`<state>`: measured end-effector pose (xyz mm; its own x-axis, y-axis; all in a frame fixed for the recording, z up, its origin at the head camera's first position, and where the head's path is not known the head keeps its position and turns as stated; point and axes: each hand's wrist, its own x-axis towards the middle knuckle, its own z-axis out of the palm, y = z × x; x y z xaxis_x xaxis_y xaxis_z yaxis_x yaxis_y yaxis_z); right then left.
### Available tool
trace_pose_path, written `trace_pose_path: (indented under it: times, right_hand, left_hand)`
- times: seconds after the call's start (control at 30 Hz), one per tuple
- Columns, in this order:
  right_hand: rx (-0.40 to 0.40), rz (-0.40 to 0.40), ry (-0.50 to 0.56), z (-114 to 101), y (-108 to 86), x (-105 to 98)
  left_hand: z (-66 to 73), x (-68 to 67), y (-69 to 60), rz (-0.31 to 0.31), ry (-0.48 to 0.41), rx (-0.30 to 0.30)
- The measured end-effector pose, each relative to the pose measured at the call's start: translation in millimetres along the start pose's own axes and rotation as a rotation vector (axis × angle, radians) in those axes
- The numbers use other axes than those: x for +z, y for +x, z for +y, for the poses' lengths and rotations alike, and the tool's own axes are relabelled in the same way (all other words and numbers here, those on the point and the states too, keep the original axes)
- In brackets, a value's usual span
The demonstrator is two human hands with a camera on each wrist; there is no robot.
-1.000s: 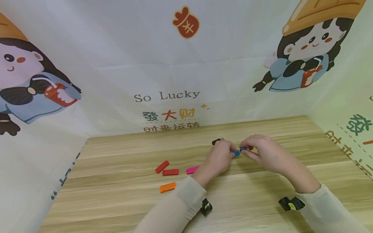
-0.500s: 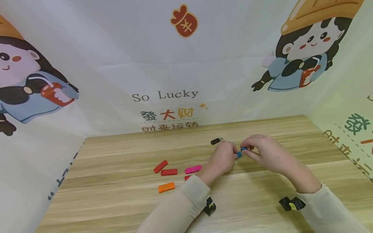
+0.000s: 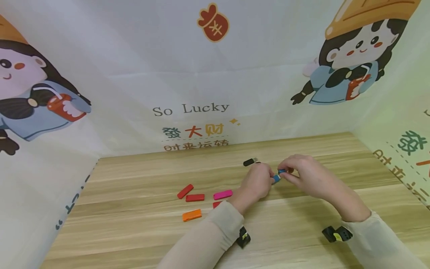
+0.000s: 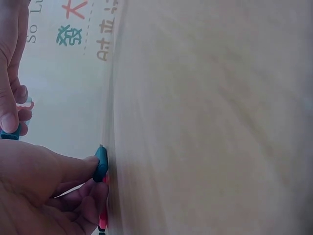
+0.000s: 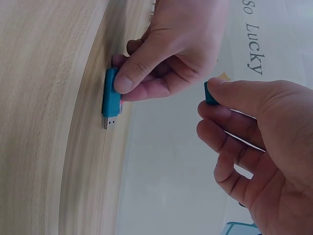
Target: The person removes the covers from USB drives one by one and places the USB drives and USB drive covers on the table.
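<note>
Between thumb and fingers, my left hand [image 3: 256, 183] pinches a blue USB flash drive [image 5: 112, 93]; its bare metal plug [image 5: 109, 122] shows in the right wrist view. The drive is close above the wooden tabletop. Just to the right, my right hand [image 3: 307, 177] pinches a small blue cap [image 5: 210, 94] with thumb and forefinger, apart from the drive. In the left wrist view, the same drive [image 4: 101, 164] sits at my left fingertips, and a pinkish-red piece [image 4: 103, 219] shows partly behind them.
A black USB flash drive [image 3: 250, 162] with its plug bare lies behind my left hand. To the left lie two red pieces, one being this red stick [image 3: 195, 197], an orange one [image 3: 192, 215] and a pink one [image 3: 223, 194]. Another red piece [image 3: 217, 204] is partly under my sleeve. Printed cloth walls surround the tabletop.
My left hand has shifted slightly right, uncovering more of the black drive, the pink piece and a red piece. My right hand stays nearly in place with the cap.
</note>
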<state>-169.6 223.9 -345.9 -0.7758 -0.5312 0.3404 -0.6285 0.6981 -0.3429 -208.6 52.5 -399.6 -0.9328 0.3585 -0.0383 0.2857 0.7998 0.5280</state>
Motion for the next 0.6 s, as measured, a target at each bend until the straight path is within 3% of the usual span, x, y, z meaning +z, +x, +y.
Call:
trace_pose_path:
  times: [0.13,0.6]
  right_hand:
    - [0.002,-0.010,0.007,-0.3,0.1,-0.2]
    - [-0.004,-0.039,0.013,1.7,-1.4,-0.7]
  left_hand:
    - [0.5,1.5,0.7,-0.007,-0.012,-0.021]
    - [0.4,-1.1,-0.9,0.015,0.006,-0.002]
